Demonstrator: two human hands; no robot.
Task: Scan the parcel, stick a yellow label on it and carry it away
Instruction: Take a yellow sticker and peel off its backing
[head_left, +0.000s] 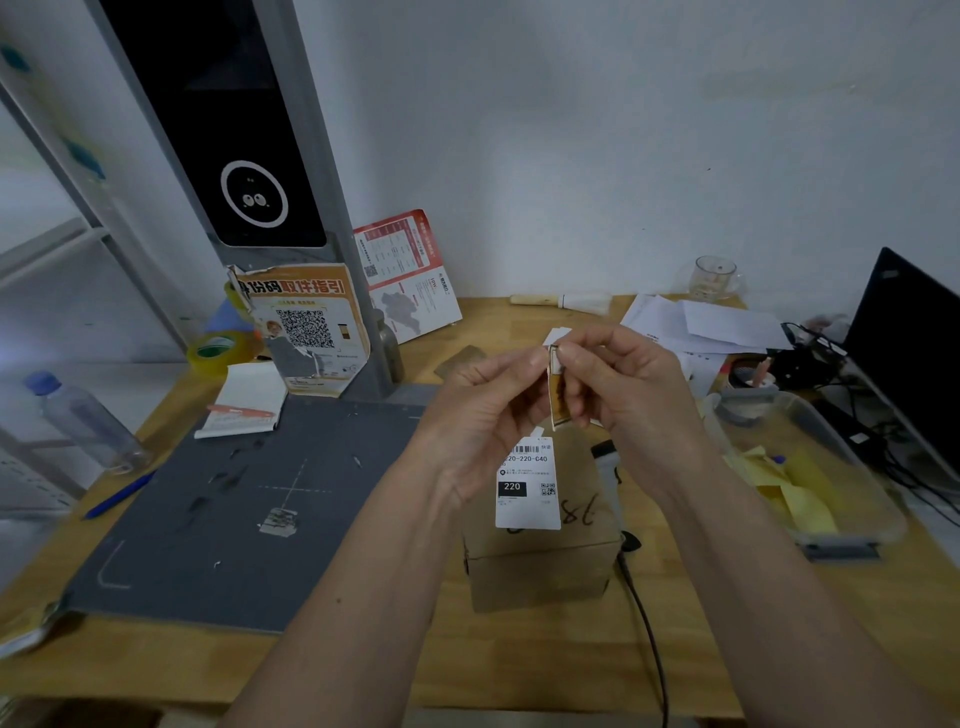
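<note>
Peeling a label above the parcel

The parcel (540, 540) is sitting on the wooden table (363, 660), white barcode sticker facing up, just beside the grey scan mat (234, 519). Above it, the left hand (483, 410) and right hand (623, 384) are both pinching a small label (557, 395), probably separating it from its backing. The clear tray (841, 525) of yellow slips is lying within easy reach on the right.

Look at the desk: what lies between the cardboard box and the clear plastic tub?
In the head view, a handheld scanner lies on the wood between the cardboard box and the clear plastic tub, its dark cable running toward the desk's front edge.
</note>
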